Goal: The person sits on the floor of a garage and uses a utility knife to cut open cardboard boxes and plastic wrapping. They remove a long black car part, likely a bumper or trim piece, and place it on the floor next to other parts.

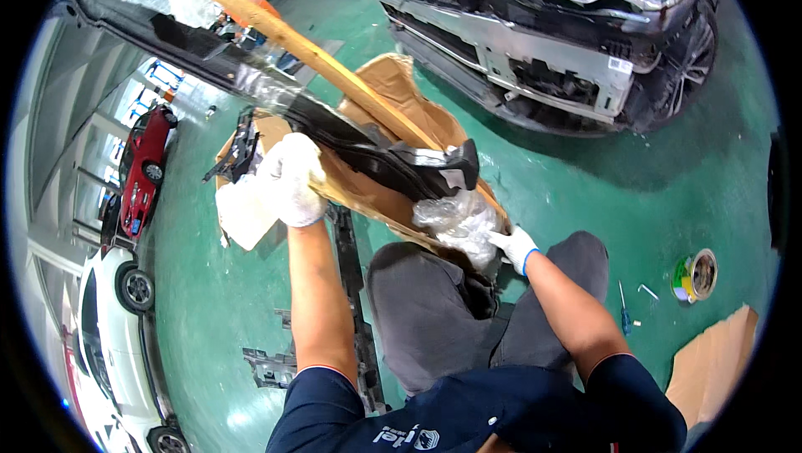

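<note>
A long opened cardboard box (393, 215) stretches from my knees toward the far left. In it lies a long black plastic car part (334, 131), partly covered by clear film. Crumpled clear plastic wrap (464, 223) fills the near end. A wooden strip (334, 69) runs along the box's far side. My left hand (294, 179), in a white glove, is closed on the box's near-side edge, its fingertips partly hidden. My right hand (515, 249), also gloved, grips the box's near end beside the wrap, its thumb toward the plastic.
A dark car (560, 52) with its front bumper off stands at the far right. Black trim parts (242, 148) lie on cardboard at the left; a long dark strip (355, 303) lies by my left leg. To the right are a tin can (695, 276), a screwdriver (625, 315) and flat cardboard (710, 361).
</note>
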`<state>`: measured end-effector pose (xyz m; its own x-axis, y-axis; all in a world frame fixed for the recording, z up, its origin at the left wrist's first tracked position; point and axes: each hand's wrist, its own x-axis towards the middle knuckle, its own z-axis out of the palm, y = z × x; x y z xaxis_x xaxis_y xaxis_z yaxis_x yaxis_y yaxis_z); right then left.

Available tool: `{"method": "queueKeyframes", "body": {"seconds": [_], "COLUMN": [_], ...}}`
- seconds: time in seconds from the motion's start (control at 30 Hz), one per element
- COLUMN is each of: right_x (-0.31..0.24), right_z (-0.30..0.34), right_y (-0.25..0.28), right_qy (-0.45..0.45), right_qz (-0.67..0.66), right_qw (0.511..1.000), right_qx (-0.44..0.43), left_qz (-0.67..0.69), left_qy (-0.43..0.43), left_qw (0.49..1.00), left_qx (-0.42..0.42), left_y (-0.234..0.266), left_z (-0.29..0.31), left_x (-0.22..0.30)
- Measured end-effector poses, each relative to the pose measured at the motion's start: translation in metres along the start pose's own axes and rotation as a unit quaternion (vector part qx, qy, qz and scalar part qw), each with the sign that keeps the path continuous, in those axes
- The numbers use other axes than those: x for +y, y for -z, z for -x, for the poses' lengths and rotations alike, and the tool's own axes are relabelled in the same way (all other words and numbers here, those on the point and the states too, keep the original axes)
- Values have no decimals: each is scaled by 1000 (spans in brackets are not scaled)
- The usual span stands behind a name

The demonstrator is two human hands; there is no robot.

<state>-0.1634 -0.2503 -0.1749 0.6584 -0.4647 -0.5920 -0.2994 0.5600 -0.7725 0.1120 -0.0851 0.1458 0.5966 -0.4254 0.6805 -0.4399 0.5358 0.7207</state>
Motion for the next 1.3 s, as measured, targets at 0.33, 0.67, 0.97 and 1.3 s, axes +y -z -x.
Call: {"method": "queueKeyframes", "body": {"seconds": [0.33,0.67,0.97,1.3], "right_x": [24,-52,-74,-51], "right_z": [-87,-24,-57,-16], "right_y": [10,51,65,65], "right_qy": [206,177,214,293], "right_qz": [-217,283,464,424], "right_qw": [954,927,858,853], "right_qx": [14,168,-58,80], "left_qz": [-20,90,102,143], "left_qy": [-40,-116,-92,-62], "left_qw": [999,984,984,975], "left_qx": [-30,-96,-110,-158], "left_y": [-27,-48,-44,-11], "left_z": [-6,-17,-26,-48], "left_x": [19,34,35,3]}}
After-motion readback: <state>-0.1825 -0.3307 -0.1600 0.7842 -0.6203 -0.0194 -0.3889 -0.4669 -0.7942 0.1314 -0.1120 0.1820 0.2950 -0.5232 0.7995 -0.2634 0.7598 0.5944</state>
